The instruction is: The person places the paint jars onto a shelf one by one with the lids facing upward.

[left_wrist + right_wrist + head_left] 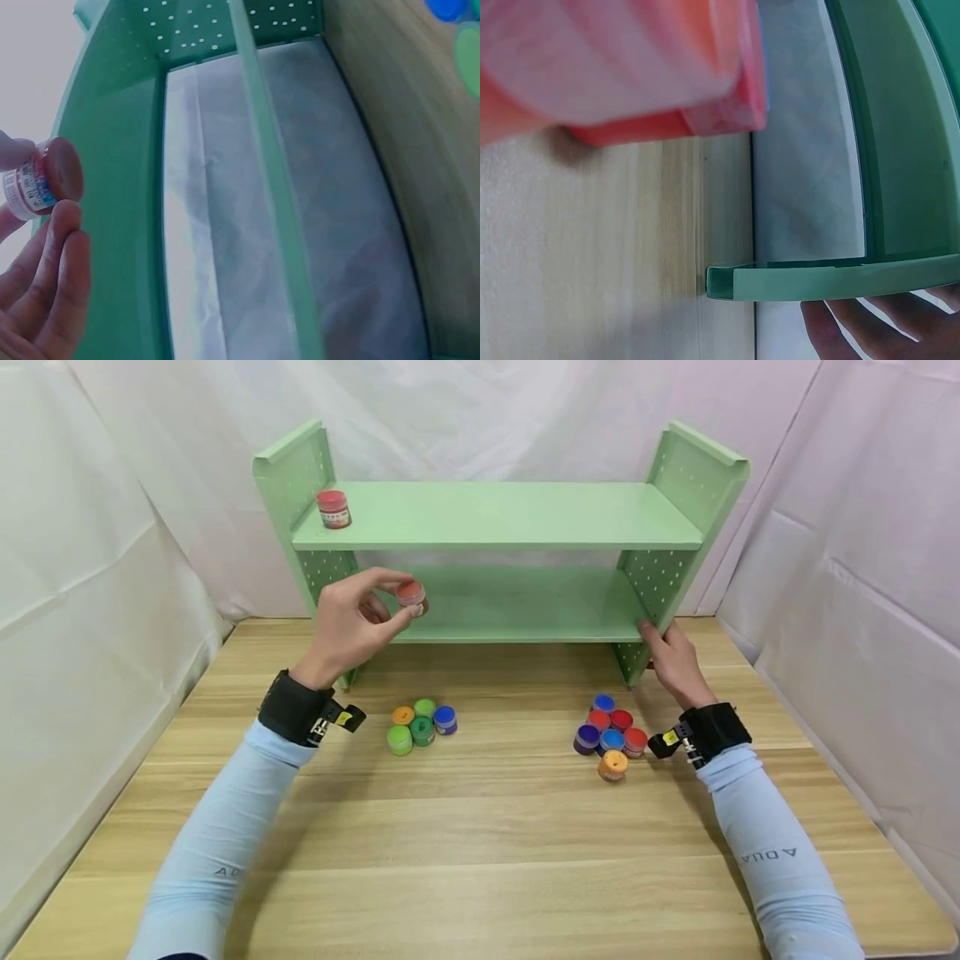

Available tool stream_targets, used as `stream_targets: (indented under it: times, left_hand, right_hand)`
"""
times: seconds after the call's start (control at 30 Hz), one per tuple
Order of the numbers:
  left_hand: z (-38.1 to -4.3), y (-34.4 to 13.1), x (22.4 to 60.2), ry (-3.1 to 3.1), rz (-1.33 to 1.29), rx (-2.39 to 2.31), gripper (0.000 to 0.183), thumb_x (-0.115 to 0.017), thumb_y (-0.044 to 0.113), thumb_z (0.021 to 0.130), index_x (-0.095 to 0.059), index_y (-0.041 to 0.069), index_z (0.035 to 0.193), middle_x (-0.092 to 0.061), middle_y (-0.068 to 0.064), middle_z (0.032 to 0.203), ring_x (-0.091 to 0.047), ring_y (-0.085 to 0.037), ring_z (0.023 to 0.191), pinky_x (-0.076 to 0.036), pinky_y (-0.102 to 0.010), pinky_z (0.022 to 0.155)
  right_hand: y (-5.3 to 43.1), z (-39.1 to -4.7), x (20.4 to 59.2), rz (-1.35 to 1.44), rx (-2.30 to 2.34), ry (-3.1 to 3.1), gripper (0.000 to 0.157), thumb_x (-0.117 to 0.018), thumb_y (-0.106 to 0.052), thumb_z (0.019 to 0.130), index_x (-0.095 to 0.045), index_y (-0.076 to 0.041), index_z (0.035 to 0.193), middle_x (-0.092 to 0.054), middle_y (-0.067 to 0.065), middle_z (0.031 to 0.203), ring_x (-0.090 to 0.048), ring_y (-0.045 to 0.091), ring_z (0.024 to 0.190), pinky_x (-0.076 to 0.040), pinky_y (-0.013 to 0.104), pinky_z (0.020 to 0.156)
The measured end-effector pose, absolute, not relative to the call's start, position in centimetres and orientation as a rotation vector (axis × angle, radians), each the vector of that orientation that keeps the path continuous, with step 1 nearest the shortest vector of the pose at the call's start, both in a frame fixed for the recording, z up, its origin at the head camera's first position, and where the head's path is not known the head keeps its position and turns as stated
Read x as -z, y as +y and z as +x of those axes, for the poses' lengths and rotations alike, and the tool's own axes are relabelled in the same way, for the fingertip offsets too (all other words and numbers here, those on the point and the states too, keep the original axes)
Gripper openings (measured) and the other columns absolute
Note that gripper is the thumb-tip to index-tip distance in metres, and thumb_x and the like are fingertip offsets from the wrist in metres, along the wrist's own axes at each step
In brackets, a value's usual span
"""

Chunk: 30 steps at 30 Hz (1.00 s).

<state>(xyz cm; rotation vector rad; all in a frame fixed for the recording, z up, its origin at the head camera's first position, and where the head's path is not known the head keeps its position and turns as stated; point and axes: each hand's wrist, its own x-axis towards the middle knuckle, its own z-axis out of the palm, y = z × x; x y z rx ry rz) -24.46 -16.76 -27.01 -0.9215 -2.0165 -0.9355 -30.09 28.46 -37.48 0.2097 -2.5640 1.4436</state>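
Observation:
My left hand (pixel 348 618) pinches a small paint jar (pixel 411 596) with a red lid between thumb and fingertips, in front of the green two-tier shelf (pixel 495 518). In the left wrist view, the same jar (pixel 45 176) is tilted sideways and its printed label shows. My right hand (pixel 675 664) holds the shelf's right side panel (pixel 660 577) low down, thumb at the front edge. Its fingers (pixel 877 326) lie along the panel's outer face in the right wrist view. Another red-lidded jar (pixel 333 510) stands at the left end of the upper board.
On the wooden table (pixel 465 860), a left cluster of jars has green, orange and blue lids, including a dark green jar (pixel 423 731). The right cluster has red, blue, purple and orange lids, with an orange jar (pixel 612 766) nearest. White cloth (pixel 495 418) hangs behind and at both sides.

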Motion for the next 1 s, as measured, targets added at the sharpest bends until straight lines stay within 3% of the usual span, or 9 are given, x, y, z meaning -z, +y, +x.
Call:
stream_targets:
  times: [0.23, 0.37, 0.6, 0.9, 1.0]
  left_hand:
    - [-24.6, -16.8, 24.2, -1.815, -0.937, 0.857, 0.033, -0.075, -0.002, 0.073, -0.066, -0.01, 0.103, -0.067, -0.016, 0.085, -0.053, -0.013, 0.047, -0.045, -0.027, 0.045]
    - [-26.3, -17.5, 23.2, -1.784, -0.811, 0.759, 0.031, -0.073, 0.01, 0.079, -0.068, -0.003, 0.106, -0.069, -0.011, 0.088, -0.055, -0.01, 0.048, -0.045, -0.024, 0.048]
    - [-27.8, -18.1, 22.2, -1.965, -0.48, 0.633, 0.032, -0.065, 0.037, 0.083, -0.07, 0.013, 0.104, -0.071, 0.002, 0.092, -0.064, -0.01, 0.059, -0.043, -0.03, 0.057]
    - [-28.4, -18.3, 21.8, -2.058, -0.343, 0.526, 0.026, -0.061, 0.036, 0.086, -0.069, 0.013, 0.097, -0.071, 0.006, 0.092, -0.067, -0.015, 0.075, -0.029, -0.031, 0.048]
    - [-28.4, -18.3, 21.6, -2.093, -0.314, 0.47, 0.027, -0.059, 0.037, 0.088, -0.069, 0.014, 0.096, -0.072, 0.003, 0.091, -0.065, -0.019, 0.071, -0.027, -0.033, 0.046]
  right_hand:
    - [28.4, -30.3, 37.7, 0.229, -1.44, -2.558, 0.067, -0.033, -0.051, 0.1, -0.019, -0.014, 0.154, -0.044, 0.019, 0.138, -0.052, 0.038, 0.111, -0.05, 0.045, 0.076]
    - [28.4, -30.3, 37.7, 0.236, -1.443, -2.55, 0.067, -0.033, -0.051, 0.1, -0.019, -0.015, 0.154, -0.045, 0.02, 0.137, -0.052, 0.038, 0.111, -0.05, 0.045, 0.076]
    - [28.4, -30.3, 37.9, 0.238, -1.455, -2.543, 0.066, -0.033, -0.051, 0.1, -0.021, -0.014, 0.154, -0.047, 0.019, 0.135, -0.053, 0.038, 0.109, -0.051, 0.044, 0.075]
    - [28.3, -30.4, 37.8, 0.234, -1.439, -2.551, 0.067, -0.033, -0.051, 0.1, -0.017, -0.018, 0.155, -0.043, 0.019, 0.139, -0.051, 0.038, 0.111, -0.051, 0.045, 0.075]
    - [28.3, -30.4, 37.7, 0.233, -1.43, -2.56, 0.066, -0.033, -0.051, 0.1, -0.016, -0.019, 0.155, -0.042, 0.019, 0.14, -0.05, 0.038, 0.112, -0.051, 0.044, 0.075]
